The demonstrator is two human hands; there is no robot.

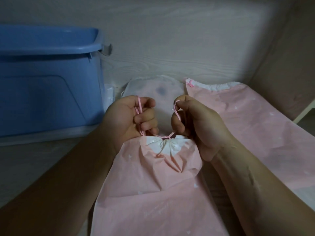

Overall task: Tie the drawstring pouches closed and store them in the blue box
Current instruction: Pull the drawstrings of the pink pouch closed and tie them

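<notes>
A pink drawstring pouch (153, 184) lies in front of me, its white mouth (167, 145) gathered tight. A small knot (165, 138) in the pink cord sits at the gathered mouth. My left hand (131, 116) grips one cord end, wound around its fingers. My right hand (196, 123) pinches the other cord end between thumb and forefinger. The hands are on either side of the knot, just above it. The blue box (46, 79) stands open at the left.
A second pink pouch (247, 120) lies flat at the right, mouth ungathered, with a pink cord (190, 83) at its corner. A whitish pouch (158, 92) lies behind my hands against the pale wood-grain wall (170, 48). A beige panel (286, 65) closes the right side.
</notes>
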